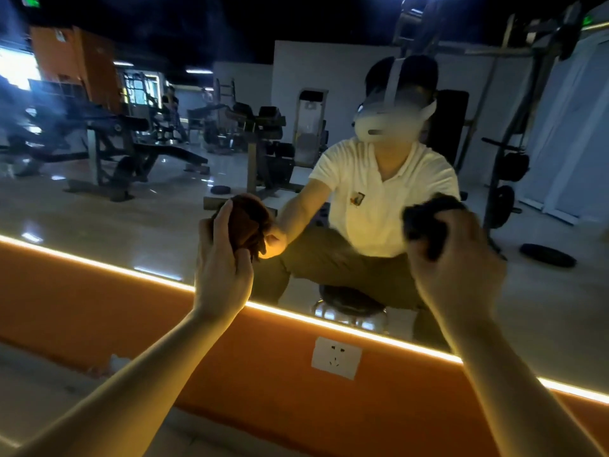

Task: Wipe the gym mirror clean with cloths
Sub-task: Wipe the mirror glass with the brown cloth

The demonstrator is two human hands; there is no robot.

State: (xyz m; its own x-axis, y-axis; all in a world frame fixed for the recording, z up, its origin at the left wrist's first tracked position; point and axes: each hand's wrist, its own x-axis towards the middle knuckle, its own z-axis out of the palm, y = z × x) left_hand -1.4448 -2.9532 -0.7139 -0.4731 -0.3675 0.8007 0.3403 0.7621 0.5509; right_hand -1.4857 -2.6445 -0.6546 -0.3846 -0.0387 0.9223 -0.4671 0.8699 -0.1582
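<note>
Both forearms are cut off by the lower edge of the view, and the mirror (131,209) runs out of frame at the top and both sides, so only its bottom edge shows. The right hand (458,258) is smeared by motion blur; its fingers curl round a dark cloth (428,222), though how that cloth is folded is hard to make out, and I cannot tell whether it touches the glass. The left hand (224,258) grips a brown cloth (245,222), thumb on the near side, its palm hidden from view. This cloth is bunched into a lump with no clear long axis and meets its own reflection on the low part of the glass. The mirror's long axis follows the wall, its bottom edge sloping from upper left to lower right along a glowing light strip (99,260). Below that lies an orange wall (82,308) with a white socket (336,357). The dim gym machines in the reflection are blurred
</note>
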